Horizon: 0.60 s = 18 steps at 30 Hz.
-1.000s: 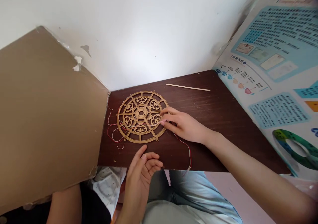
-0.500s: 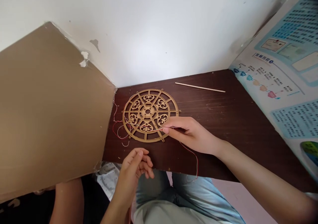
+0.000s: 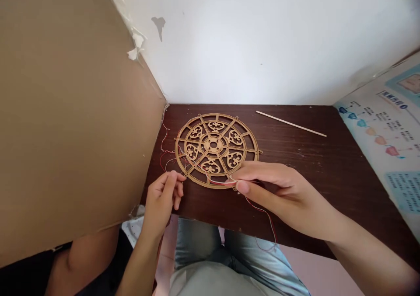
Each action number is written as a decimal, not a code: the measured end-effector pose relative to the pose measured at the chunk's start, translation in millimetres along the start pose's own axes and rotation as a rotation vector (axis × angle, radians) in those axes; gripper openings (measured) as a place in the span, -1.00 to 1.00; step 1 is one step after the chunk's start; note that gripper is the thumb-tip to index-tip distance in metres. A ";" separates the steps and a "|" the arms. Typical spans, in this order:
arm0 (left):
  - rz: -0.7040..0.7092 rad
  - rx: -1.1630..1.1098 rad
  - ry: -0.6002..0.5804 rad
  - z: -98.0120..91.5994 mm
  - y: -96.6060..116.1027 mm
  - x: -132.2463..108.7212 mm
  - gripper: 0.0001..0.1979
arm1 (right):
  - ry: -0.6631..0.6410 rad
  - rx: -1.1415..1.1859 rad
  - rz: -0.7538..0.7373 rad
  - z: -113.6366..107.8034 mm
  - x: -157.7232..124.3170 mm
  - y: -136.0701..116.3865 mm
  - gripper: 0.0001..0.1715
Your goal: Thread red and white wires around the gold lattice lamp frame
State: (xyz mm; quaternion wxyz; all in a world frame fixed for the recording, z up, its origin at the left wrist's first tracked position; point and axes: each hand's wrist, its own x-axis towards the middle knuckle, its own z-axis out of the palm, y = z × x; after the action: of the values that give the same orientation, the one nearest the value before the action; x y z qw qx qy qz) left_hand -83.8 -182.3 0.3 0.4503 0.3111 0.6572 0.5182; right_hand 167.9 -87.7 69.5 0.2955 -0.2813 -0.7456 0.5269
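A round wooden openwork wheel (image 3: pixel 213 144) lies flat on the dark brown table. Red and white thin wires (image 3: pixel 216 182) run across its lower left part and into my right hand (image 3: pixel 278 191), whose thumb and fingers pinch them at the wheel's lower right edge. From that hand the wires hang down past the table's front edge. My left hand (image 3: pixel 166 193) is near the wheel's lower left rim, thumb against the index finger; what it holds, if anything, is too small to make out. More wire loops lie left of the wheel.
A thin wooden stick (image 3: pixel 291 123) lies at the back right of the table (image 3: pixel 328 178). A large cardboard panel (image 3: pixel 82 112) stands on the left, a printed poster (image 3: pixel 387 134) on the right, a white wall behind. Another person's arm (image 3: pixel 90 252) shows at the lower left.
My left hand has moved up and left to the wheel's lower left rim, its thumb and finger now pinched. My right hand still pinches the wires. The view has shifted.
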 end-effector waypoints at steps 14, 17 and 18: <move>0.763 0.690 -0.023 -14.5 -11.0 53.2 -0.59 | -0.165 0.001 0.186 -5.4 -20.2 10.4 -0.75; 0.817 0.742 -0.025 -16.0 -18.8 53.0 -0.60 | -0.236 0.088 0.258 1.5 -28.9 15.4 -0.76; 0.834 0.762 -0.045 -16.3 -19.9 53.9 -0.60 | -0.236 0.121 0.262 3.9 -33.3 17.7 -0.79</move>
State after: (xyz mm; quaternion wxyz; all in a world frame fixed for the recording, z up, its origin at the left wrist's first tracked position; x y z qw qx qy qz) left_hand -119.2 -147.0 -32.4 0.0774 0.6960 0.6096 0.3716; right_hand 189.1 -109.4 46.8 0.1515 -0.2940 -0.6991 0.6340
